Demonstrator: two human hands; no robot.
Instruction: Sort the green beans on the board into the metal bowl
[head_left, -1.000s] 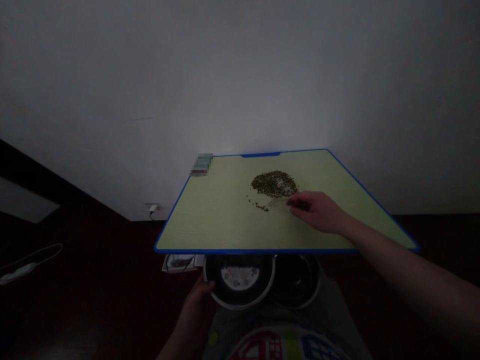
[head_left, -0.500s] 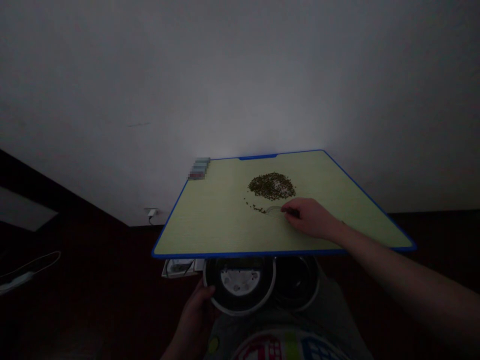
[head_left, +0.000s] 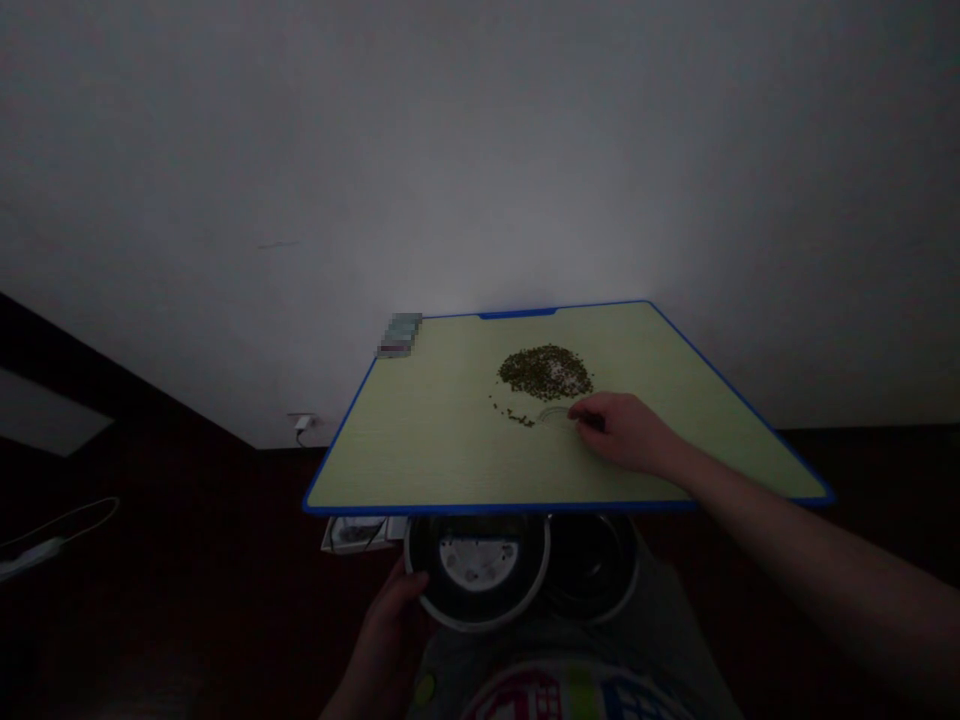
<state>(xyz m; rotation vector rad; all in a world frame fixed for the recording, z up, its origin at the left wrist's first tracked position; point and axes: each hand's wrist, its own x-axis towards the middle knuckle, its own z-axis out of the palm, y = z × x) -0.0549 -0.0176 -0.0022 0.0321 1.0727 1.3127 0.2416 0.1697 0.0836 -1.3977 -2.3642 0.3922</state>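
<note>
On the pale yellow-green tabletop, my right hand (head_left: 611, 425) is closed, fingers pinched round a thin, curved, pale tool (head_left: 553, 411) with fine lines like wire. Its exact kind is too faint to tell. The tool's far end lies by a short trail of loose grains (head_left: 519, 418). Behind it spreads a heap of small brown-green grains or beans (head_left: 544, 371), thinner and whitish on its right side. Below the table's near edge, my left hand (head_left: 397, 605) grips the left rim of a round, dark-walled bowl (head_left: 491, 618), with the thumb over the edge. Inside, a white patch carries several dark specks.
A second dark round bowl (head_left: 596, 575) stands right of the first, over my lap. The blue-edged table (head_left: 420, 440) meets the wall, with a pixelated item (head_left: 401, 335) at its back left corner. Lower left are a white box (head_left: 356, 533), a plugged-in charger (head_left: 302, 422) and a cable (head_left: 75, 530).
My right hand with the thin tool has drawn slightly back from the heap toward the near edge. My left hand stays on the bowl's rim. The view has shifted a little.
</note>
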